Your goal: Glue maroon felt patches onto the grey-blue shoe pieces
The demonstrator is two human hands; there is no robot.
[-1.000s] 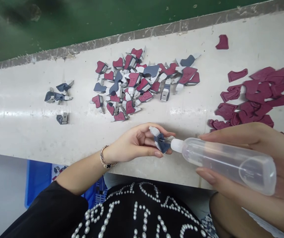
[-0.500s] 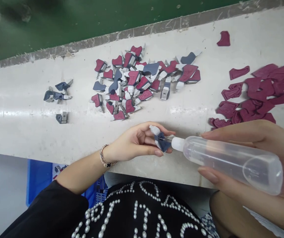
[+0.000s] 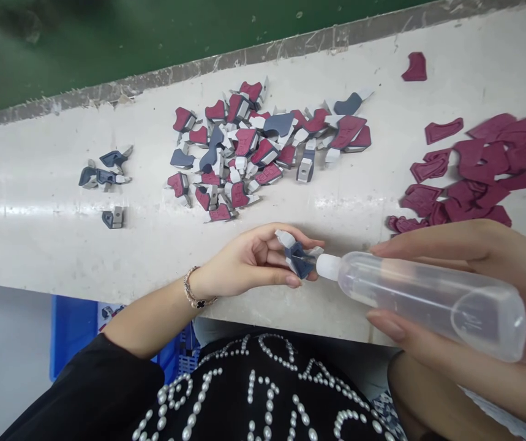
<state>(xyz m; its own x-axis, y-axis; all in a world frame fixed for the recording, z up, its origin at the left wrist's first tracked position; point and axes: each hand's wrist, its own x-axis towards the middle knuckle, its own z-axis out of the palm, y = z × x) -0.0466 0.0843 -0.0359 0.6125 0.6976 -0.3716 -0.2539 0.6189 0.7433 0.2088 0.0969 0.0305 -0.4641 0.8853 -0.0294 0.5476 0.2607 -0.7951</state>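
Observation:
Between the thumb and fingers of my left hand (image 3: 248,257) is a small dark blue and grey part (image 3: 297,257), its hollow side facing up. My right hand (image 3: 478,306) grips a clear squeeze bottle (image 3: 423,300) lying nearly level, its white cap (image 3: 328,267) pointing left at the part. A thin tip reaches from the cap to the blue hollow; whether it touches is too small to tell. A little liquid shows inside the bottle.
Behind my hands, a pile of grey parts with maroon or blue faces (image 3: 245,142) covers the white table (image 3: 152,245). Loose maroon pieces (image 3: 483,162) lie at right, several blue-grey parts (image 3: 106,176) at left. A blue bin (image 3: 73,331) stands below the front edge.
Both hands hold nearly the same pose. The held part has tilted slightly and shifted a little to the left, and the bottle's tip has moved slightly with it.

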